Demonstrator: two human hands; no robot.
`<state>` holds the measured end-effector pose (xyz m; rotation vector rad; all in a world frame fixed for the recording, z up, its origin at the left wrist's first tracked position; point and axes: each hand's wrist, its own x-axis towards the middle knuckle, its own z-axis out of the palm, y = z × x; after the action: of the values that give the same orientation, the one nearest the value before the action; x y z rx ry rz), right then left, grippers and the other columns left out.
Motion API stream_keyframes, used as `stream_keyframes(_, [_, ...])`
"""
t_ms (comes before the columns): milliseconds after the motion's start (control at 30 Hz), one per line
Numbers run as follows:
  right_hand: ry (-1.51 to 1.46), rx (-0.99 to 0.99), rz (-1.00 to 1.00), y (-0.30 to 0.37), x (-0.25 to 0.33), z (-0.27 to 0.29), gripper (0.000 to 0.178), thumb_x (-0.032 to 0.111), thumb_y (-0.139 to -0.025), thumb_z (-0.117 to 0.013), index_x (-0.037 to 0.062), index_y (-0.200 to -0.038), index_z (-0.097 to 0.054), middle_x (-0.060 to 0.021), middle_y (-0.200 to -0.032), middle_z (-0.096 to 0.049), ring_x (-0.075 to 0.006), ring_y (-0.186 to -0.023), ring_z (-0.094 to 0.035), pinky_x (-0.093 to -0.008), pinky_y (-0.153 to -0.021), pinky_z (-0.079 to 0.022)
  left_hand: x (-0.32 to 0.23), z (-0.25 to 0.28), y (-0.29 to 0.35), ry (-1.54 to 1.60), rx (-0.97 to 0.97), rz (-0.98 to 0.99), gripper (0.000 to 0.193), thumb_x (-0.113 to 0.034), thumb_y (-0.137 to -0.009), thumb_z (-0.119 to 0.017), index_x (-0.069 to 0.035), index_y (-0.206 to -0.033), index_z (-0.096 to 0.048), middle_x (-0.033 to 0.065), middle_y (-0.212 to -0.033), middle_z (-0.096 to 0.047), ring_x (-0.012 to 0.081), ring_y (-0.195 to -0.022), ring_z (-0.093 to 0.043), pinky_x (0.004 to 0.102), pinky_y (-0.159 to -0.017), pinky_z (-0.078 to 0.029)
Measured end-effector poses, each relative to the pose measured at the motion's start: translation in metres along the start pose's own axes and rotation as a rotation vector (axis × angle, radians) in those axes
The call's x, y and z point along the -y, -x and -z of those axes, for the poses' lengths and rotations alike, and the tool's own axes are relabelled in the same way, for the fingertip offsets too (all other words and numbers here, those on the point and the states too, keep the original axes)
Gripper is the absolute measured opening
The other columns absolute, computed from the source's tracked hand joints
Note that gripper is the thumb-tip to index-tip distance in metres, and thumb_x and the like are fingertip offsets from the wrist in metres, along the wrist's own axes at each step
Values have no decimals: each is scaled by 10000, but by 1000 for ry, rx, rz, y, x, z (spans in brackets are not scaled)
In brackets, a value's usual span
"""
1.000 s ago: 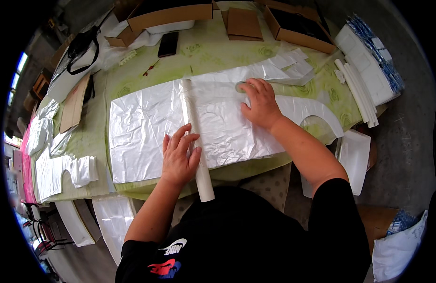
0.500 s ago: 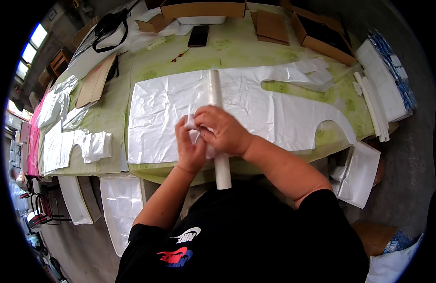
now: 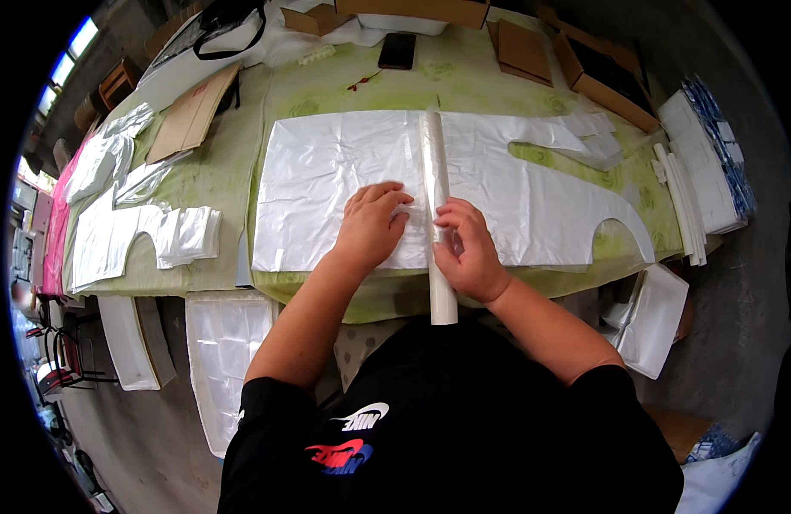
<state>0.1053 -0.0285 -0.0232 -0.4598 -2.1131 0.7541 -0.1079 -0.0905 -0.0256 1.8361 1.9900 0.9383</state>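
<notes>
A roll of clear-white plastic film (image 3: pixel 432 163) lies across a flat stack of white plastic aprons (image 3: pixel 327 146), its near end jutting past the table edge. My right hand (image 3: pixel 472 253) rests against the roll's right side, fingers curled and thumb touching it. To the left of the roll, my left hand (image 3: pixel 371 224) hovers over or lies on the aprons with loosely spread fingers and holds nothing I can see. The aprons' straight ends point left; their curved cutouts and strap ends are at the right.
More folded white plastic pieces (image 3: pixel 113 248) and a cardboard sheet (image 3: pixel 194 116) lie at the left. A phone (image 3: pixel 397 51) and open cardboard boxes (image 3: pixel 605 77) are at the back. Thin white rolls (image 3: pixel 682 206) lie by the right edge. White bins (image 3: pixel 228 360) stand below the table.
My hands were together, pinching film over the roll; now they are apart. The left has opened onto the aprons, the right rests at the roll. The view has shifted slightly.
</notes>
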Motion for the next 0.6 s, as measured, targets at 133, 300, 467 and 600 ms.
stream_keyframes(133, [-59,180,31,-10,12,-4,349,69,-824,-705,53,-1158,-605,-160,-1207,-627,-432,-1294,-532,-496,-1147,-411,-12,0,2,118,-295,-29,429,-32,-884,-653,-115,-1305,-659,126,-1385,-592,392,-1334,-510,481,-1140,-410])
stream_keyframes(300, [-100,381,70,-34,29,-31,215,72,-802,-725,68,-1010,-672,-127,-1035,-668,-358,-1128,-611,-478,-1105,-459,2,29,-3,369,-210,-281,432,-54,-927,-621,-89,-1357,-640,128,-1498,-555,373,-1472,-412,464,-1202,-351])
stream_keyframes(467, [-277,417,187,-24,39,-40,152,63,-796,-739,92,-936,-685,-85,-979,-677,-319,-1075,-641,-531,-1097,-455,9,50,5,86,246,-164,390,-232,-985,-648,-106,-1354,-645,142,-1545,-519,390,-1541,-286,524,-1241,-248])
stream_keyframes(600, [-183,287,268,-2,48,-3,158,63,-804,-756,103,-942,-691,-63,-959,-691,-285,-1088,-657,-533,-1090,-468,38,65,33,-351,-93,31,293,-184,-883,-773,-117,-1149,-670,145,-1530,-523,445,-1527,-285,577,-1216,-262])
